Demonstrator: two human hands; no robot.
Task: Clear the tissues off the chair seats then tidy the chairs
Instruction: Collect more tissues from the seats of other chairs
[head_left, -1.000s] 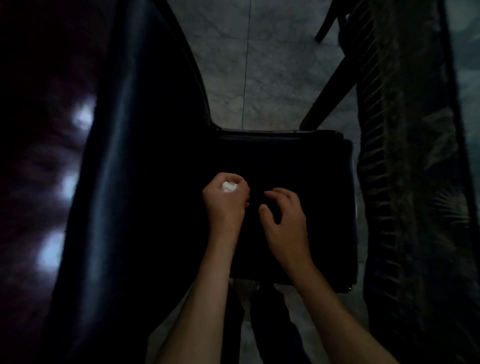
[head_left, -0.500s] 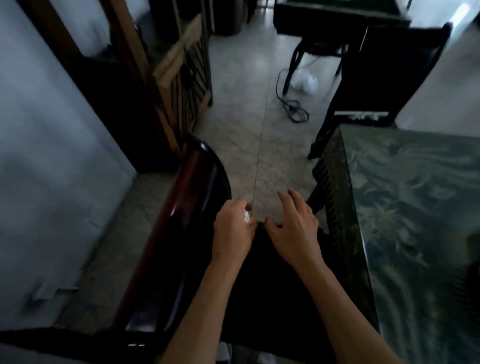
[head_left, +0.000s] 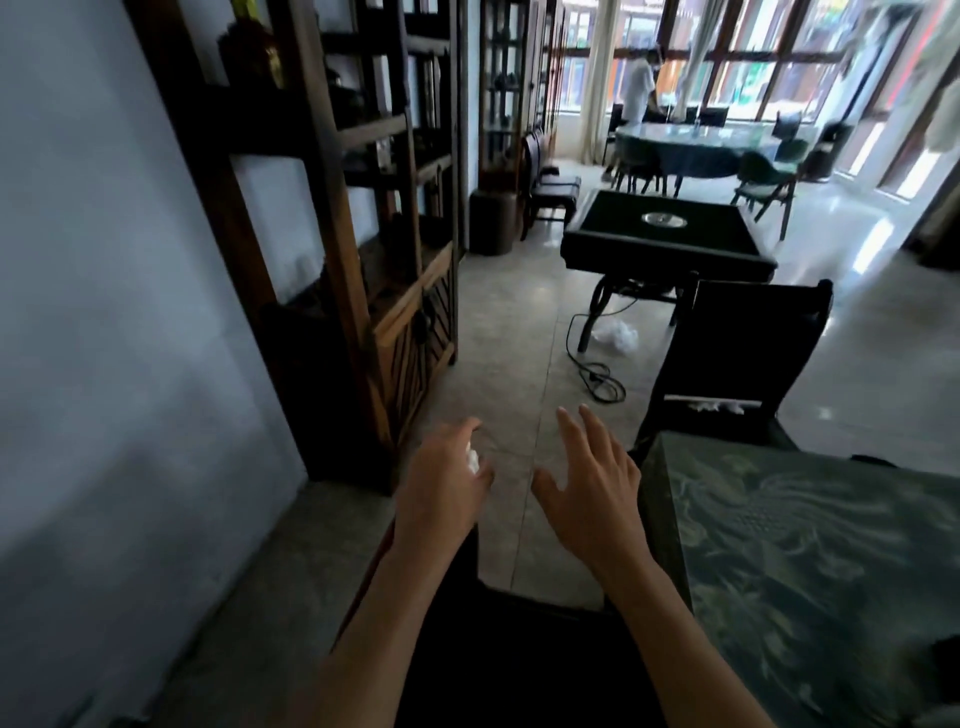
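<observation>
My left hand (head_left: 441, 491) is closed around a small white tissue wad (head_left: 472, 460), raised above the near black chair (head_left: 519, 634) whose seat fills the bottom middle. Beside it, my right hand (head_left: 592, 493) hovers with fingers spread and holds nothing. A second black chair (head_left: 743, 348) stands ahead on the right, and white tissue pieces (head_left: 714, 406) lie on its seat at the foot of the backrest.
A green patterned table (head_left: 810, 561) fills the lower right. A dark wooden cabinet (head_left: 374, 249) lines the left wall. Ahead stand a black square table (head_left: 665, 234), a cable (head_left: 597, 382) and a white bag (head_left: 618, 332) on the floor. A person stands far back.
The view swung up from the chair seat to the room. Both hands lifted off the seat, the left still gripping the tissue, the right opening its fingers.
</observation>
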